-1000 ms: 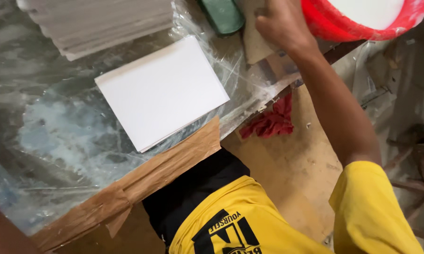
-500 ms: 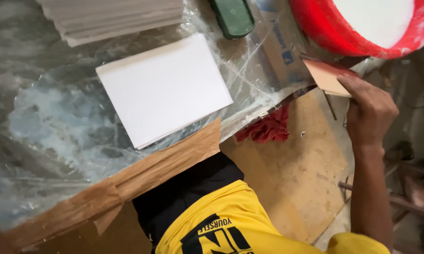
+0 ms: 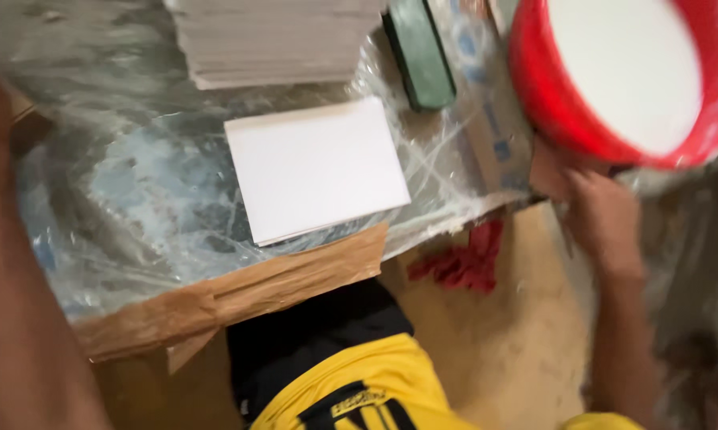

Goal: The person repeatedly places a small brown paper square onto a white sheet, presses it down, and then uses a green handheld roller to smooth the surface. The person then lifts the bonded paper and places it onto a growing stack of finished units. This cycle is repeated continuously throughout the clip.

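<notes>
My right hand [image 3: 606, 219] is just under a red bowl [image 3: 550, 103] filled with something white, at the table's right end. Its fingers pinch a small tan cardboard piece [image 3: 546, 171], blurred by motion. A thin pile of white sheets [image 3: 319, 167] lies flat on the plastic-covered table [image 3: 136, 207], left of that hand. My left forearm [image 3: 24, 302] runs up the left edge, blurred, and the hand itself is cut off by the frame.
A taller stack of white sheets [image 3: 271, 40] sits at the back, with a dark green block [image 3: 418, 52] beside it. Brown paper [image 3: 239, 295] hangs along the table's near edge. A red cloth [image 3: 462, 263] lies on the tan floor below.
My right hand dropped from the bowl's rim, came away holding the cardboard piece, and has now risen back under the bowl. My left forearm has entered at the left edge.
</notes>
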